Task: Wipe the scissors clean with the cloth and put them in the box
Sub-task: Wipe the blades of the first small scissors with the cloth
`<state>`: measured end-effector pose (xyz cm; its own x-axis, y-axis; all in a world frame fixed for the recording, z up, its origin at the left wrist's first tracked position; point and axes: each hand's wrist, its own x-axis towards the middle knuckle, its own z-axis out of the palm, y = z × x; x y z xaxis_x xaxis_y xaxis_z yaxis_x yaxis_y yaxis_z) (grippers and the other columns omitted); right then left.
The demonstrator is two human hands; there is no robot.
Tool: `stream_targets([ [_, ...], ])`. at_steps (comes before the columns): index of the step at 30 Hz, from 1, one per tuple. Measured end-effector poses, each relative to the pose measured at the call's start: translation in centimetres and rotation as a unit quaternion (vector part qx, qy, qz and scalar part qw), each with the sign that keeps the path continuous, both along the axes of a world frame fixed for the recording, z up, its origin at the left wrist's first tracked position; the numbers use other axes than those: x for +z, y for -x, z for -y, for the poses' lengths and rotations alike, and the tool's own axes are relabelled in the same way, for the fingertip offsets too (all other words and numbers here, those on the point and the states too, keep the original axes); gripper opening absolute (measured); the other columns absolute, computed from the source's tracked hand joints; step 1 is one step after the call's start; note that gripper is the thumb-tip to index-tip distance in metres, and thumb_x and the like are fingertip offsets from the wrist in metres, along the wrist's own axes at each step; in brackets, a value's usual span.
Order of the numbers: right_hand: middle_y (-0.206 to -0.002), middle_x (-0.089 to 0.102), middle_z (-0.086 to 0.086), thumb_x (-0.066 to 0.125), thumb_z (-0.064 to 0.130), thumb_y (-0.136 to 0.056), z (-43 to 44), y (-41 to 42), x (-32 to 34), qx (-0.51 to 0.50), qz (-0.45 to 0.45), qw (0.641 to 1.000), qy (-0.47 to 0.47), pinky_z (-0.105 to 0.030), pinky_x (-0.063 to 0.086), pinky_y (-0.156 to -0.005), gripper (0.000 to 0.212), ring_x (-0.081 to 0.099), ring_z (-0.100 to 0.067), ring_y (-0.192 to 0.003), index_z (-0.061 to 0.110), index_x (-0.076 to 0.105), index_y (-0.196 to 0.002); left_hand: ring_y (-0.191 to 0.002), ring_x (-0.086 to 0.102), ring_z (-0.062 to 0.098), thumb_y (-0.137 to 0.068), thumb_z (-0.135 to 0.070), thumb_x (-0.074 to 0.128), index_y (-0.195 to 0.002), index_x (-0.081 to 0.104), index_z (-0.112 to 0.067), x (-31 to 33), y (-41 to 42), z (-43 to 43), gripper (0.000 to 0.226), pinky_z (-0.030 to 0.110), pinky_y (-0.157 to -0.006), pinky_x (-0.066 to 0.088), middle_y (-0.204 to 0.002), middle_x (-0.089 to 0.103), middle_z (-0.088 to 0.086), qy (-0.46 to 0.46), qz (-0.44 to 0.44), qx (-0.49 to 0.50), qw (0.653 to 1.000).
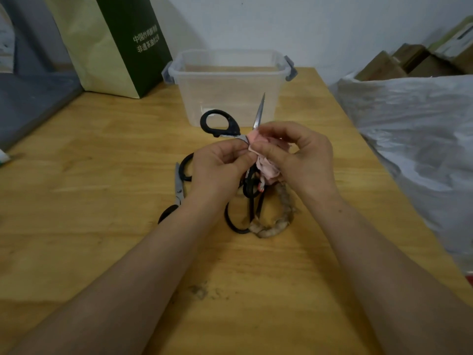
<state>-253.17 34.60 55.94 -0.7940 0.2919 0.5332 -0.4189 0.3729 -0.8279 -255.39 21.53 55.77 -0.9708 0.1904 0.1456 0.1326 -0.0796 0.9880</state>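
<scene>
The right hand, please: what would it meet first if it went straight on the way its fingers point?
The right hand points across at the left hand, so past the cloth it pinches it would likely meet that hand, close by on the same scissors.

**Scissors in the cloth, box standing open**

The scissors (222,123) have black handles and steel blades. They are opened wide and held above the table (102,201): one handle loop points to the left and one blade points up, in front of the box. The left hand (220,166) pinches them near the pivot. The pink cloth (267,167) is crumpled around the pivot and pinched by the right hand (303,155).

The clear plastic box (227,101) stands behind them without lid, with grey latches at both ends.

A second pair (179,189) lies on the table at the left. More black handle loops (247,194) lie under the hands, one wrapped in a tan strip.
</scene>
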Motion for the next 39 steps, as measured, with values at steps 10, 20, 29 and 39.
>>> stream_targets([
  [10, -0.087, 0.062, -0.005, 0.070, 0.008, -0.082, 1.0, 0.3, -0.6, -0.074, -0.060, 0.988, -0.121, -0.035, 0.051, -0.072, 0.005, 0.060, -0.015, -0.082, 0.003, 0.071, -0.083, -0.076, 0.069, 0.005, -0.086, 0.003, 0.064, -0.089, 0.070, -0.016, 0.2, -0.2, -0.2, 0.020, 0.016, -0.069, 0.053, -0.079, 0.072, -0.003, 0.028, -0.042, -0.017, 0.999],
  [20, -0.089, 0.063, -0.006, 0.065, 0.013, -0.087, 0.6, 0.9, -0.3, -0.138, -0.031, 0.981, -0.132, -0.017, 0.044, -0.072, 0.010, 0.056, -0.010, -0.082, 0.004, 0.067, -0.086, -0.077, 0.068, 0.024, -0.085, 0.003, 0.064, -0.079, 0.070, -0.012, 0.0, -0.3, -0.5, 0.017, 0.034, -0.073, 0.057, -0.080, 0.072, 0.012, 0.028, -0.025, -0.005, 0.999],
  [29, -0.094, 0.065, -0.007, 0.069, 0.008, -0.083, 0.7, 0.0, -0.5, -0.042, -0.060, 0.986, -0.152, -0.019, 0.047, -0.080, 0.012, 0.061, -0.013, -0.090, 0.007, 0.074, -0.094, -0.074, 0.069, 0.011, -0.086, 0.002, 0.064, -0.089, 0.071, -0.008, -0.2, 0.0, 0.0, 0.013, 0.019, -0.064, 0.052, -0.078, 0.073, 0.002, 0.005, -0.013, 0.004, 1.000],
  [39, -0.094, 0.066, -0.006, 0.060, 0.014, -0.088, -0.1, 0.3, -0.1, -0.135, -0.024, 0.965, -0.225, -0.021, 0.038, -0.080, 0.012, 0.056, -0.024, -0.095, 0.008, 0.071, -0.091, -0.074, 0.067, 0.015, -0.084, 0.002, 0.066, -0.090, 0.069, -0.004, -0.1, 0.2, -0.2, 0.009, 0.026, -0.068, 0.057, -0.081, 0.071, 0.008, -0.008, 0.018, 0.022, 1.000],
])
